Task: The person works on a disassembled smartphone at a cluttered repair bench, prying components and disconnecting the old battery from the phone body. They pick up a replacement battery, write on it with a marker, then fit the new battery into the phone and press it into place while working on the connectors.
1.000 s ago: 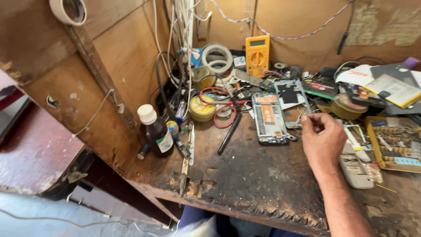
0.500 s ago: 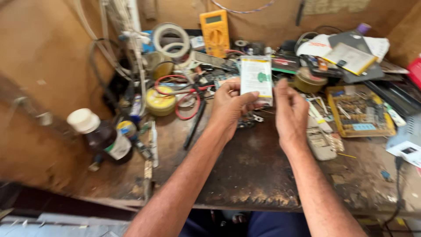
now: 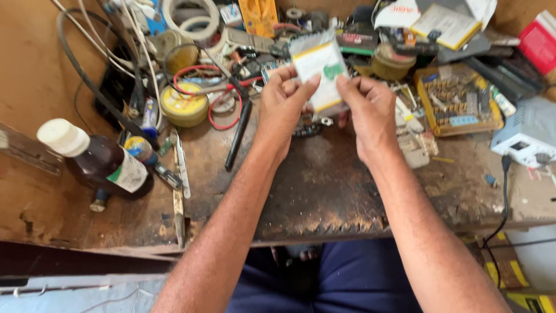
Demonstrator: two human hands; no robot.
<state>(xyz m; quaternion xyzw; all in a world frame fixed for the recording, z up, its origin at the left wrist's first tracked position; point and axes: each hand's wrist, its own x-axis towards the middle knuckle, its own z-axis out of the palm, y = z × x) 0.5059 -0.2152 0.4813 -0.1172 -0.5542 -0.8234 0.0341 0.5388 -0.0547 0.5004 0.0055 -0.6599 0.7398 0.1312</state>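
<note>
Left hand and right hand each pinched a side of the small white packet, lifted off the cluttered counter, likely for inspection.

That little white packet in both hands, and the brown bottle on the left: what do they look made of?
The packet looks like thin glossy plastic film: it crinkles and catches light between the left hand and right hand. The bottle seems to be dark brown glass or plastic, shiny, with a matte white cap, probably plastic, and a paper-like label.
</note>
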